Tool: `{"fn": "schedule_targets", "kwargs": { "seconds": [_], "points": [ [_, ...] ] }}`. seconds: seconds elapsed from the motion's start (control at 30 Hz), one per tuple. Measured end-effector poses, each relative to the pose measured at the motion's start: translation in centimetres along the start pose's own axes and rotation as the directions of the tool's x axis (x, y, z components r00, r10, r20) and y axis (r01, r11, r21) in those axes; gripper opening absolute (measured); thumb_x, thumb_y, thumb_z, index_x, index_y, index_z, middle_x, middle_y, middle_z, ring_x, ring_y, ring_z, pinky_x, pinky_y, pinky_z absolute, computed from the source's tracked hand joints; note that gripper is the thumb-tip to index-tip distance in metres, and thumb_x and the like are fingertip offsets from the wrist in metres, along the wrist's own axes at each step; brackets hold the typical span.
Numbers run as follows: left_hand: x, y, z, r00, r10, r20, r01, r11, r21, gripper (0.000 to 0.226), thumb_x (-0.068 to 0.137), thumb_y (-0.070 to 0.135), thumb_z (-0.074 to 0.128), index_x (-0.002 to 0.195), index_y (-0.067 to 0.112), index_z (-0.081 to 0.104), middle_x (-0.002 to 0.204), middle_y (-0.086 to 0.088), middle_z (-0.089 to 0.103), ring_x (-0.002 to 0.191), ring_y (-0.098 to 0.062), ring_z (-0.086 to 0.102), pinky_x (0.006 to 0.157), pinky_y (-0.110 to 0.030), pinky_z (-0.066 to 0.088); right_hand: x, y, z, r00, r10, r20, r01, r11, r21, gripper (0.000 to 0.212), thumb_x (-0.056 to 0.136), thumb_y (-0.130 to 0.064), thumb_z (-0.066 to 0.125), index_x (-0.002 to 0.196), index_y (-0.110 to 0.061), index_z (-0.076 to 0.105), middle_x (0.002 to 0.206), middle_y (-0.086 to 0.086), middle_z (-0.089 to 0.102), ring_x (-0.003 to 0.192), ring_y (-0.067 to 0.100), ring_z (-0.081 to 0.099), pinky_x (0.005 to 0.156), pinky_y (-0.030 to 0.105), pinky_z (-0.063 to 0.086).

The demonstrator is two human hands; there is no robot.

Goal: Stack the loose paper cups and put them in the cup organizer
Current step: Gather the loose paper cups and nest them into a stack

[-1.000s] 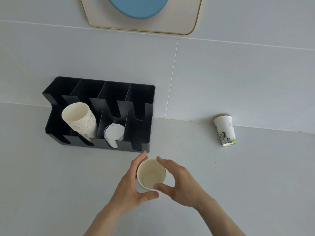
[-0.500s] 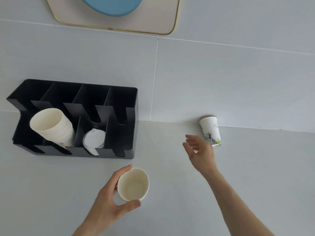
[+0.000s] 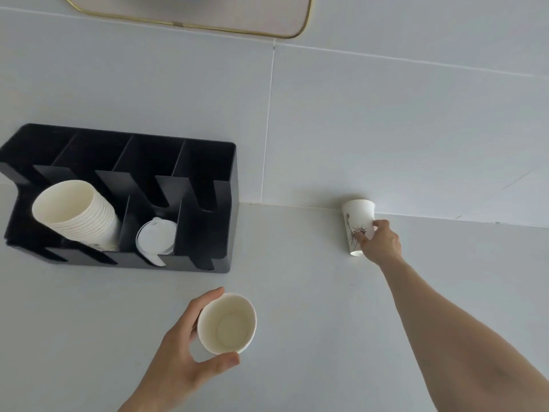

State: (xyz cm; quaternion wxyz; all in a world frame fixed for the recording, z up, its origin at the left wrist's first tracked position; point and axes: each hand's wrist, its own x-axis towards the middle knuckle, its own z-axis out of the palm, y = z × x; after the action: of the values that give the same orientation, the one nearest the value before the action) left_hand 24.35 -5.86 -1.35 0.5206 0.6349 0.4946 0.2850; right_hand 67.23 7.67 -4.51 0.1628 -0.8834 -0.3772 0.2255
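My left hand (image 3: 181, 358) grips a plain paper cup (image 3: 227, 324) near the front of the counter, its open mouth facing up at me. My right hand (image 3: 378, 240) reaches far right to the back wall, fingers closed around a printed paper cup (image 3: 356, 217) that stands upside down on the counter. The black cup organizer (image 3: 205, 209) stands at the left against the wall. Its leftmost slot holds a tilted stack of paper cups (image 3: 77, 215). White lids (image 3: 156, 237) lie in the slot beside it. The two right slots hold nothing visible.
The white counter (image 3: 297, 292) meets a tiled wall (image 3: 356, 114) at the back. A gold-rimmed frame (image 3: 208, 22) hangs on the wall above the organizer.
My right hand left the plain cup, swung right and closed on the printed cup by the wall. My left hand kept the plain cup, now alone.
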Motion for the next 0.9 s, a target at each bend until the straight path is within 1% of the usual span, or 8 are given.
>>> {"fn": "schedule_targets", "kwargs": {
  "seconds": [0.17,0.33,0.47,0.53,0.63,0.73,0.8,0.9],
  "points": [
    [0.3,0.1,-0.1,1.0,-0.013,-0.003,0.014,1.0,0.009,0.097,0.063,0.039,0.098,0.143,0.046,0.045,0.145,0.02,0.055,0.13,-0.004,0.055,0.101,-0.007,0.044,-2.1,-0.7,1.8,0.998,-0.039,0.039,0.035,0.995,0.093,0.066,0.081,-0.026,0.082,0.131,-0.012,0.043,0.125,0.014,0.065,0.114,0.035,0.06,0.088,0.043,0.051],
    [0.2,0.2,0.0,1.0,-0.02,-0.006,0.02,1.0,-0.005,0.096,0.062,0.046,0.096,0.143,0.048,0.044,0.145,0.021,0.055,0.131,-0.004,0.055,0.104,-0.01,0.044,-7.9,-2.7,2.0,0.983,-0.139,0.117,0.096,0.942,0.32,0.095,0.075,-0.024,0.088,0.153,-0.02,0.034,0.127,0.002,0.063,0.116,0.024,0.061,0.088,0.045,0.058],
    [0.2,0.0,0.0,0.999,-0.031,-0.011,0.031,1.0,0.0,0.097,0.062,0.047,0.096,0.143,0.05,0.043,0.142,0.022,0.056,0.129,-0.003,0.056,0.103,-0.016,0.047,-14.5,-5.3,0.3,0.924,-0.346,0.161,0.209,0.812,0.545,0.081,0.075,-0.019,0.088,0.144,-0.027,0.046,0.128,0.0,0.062,0.113,0.016,0.066,0.085,0.035,0.06],
    [0.2,0.0,0.1,0.999,-0.041,-0.015,0.041,0.999,0.007,0.098,0.062,0.047,0.097,0.143,0.051,0.042,0.141,0.023,0.056,0.128,-0.003,0.057,0.102,-0.02,0.045,-17.9,-6.4,-0.7,0.881,-0.444,0.165,0.253,0.735,0.629,0.073,0.072,-0.019,0.087,0.135,-0.023,0.052,0.129,0.003,0.064,0.116,0.017,0.067,0.093,0.039,0.06],
    [0.2,0.0,0.1,0.999,-0.051,-0.017,0.051,0.999,0.009,0.1,0.061,0.046,0.097,0.144,0.051,0.041,0.139,0.024,0.058,0.126,-0.002,0.058,0.1,-0.019,0.046,-22.4,-7.9,-1.6,0.788,-0.603,0.121,0.346,0.598,0.723,0.076,0.069,-0.018,0.088,0.135,-0.02,0.05,0.127,0.003,0.065,0.12,0.02,0.065,0.1,0.044,0.057],
    [0.2,0.0,0.1,0.998,-0.07,-0.011,0.07,0.998,0.006,0.098,0.062,0.045,0.097,0.143,0.048,0.042,0.132,0.019,0.064,0.121,-0.006,0.063,0.097,-0.022,0.051,-25.1,-8.6,-0.6,0.692,-0.711,0.127,0.421,0.54,0.729,0.084,0.072,-0.015,0.091,0.141,-0.026,0.044,0.133,-0.005,0.062,0.127,0.02,0.061,0.101,0.032,0.055],
    [0.2,0.0,0.1,0.996,-0.09,-0.008,0.09,0.996,-0.001,0.094,0.062,0.044,0.097,0.139,0.049,0.043,0.131,0.02,0.066,0.121,-0.004,0.063,0.097,-0.026,0.053,-26.0,-8.5,0.8,0.655,-0.734,0.179,0.448,0.568,0.691,0.084,0.072,-0.014,0.091,0.14,-0.029,0.044,0.13,-0.017,0.061,0.127,0.012,0.061,0.1,0.022,0.054],
    [0.0,0.3,0.1,0.993,-0.119,-0.017,0.119,0.993,-0.006,0.091,0.056,0.051,0.096,0.13,0.06,0.043,0.128,0.036,0.061,0.122,0.01,0.058,0.093,-0.016,0.052,-26.3,-8.1,2.1,0.633,-0.728,0.263,0.495,0.642,0.585,0.08,0.072,-0.024,0.089,0.138,-0.031,0.046,0.126,-0.028,0.06,0.122,0.001,0.059,0.095,0.014,0.051]
  ]
}}
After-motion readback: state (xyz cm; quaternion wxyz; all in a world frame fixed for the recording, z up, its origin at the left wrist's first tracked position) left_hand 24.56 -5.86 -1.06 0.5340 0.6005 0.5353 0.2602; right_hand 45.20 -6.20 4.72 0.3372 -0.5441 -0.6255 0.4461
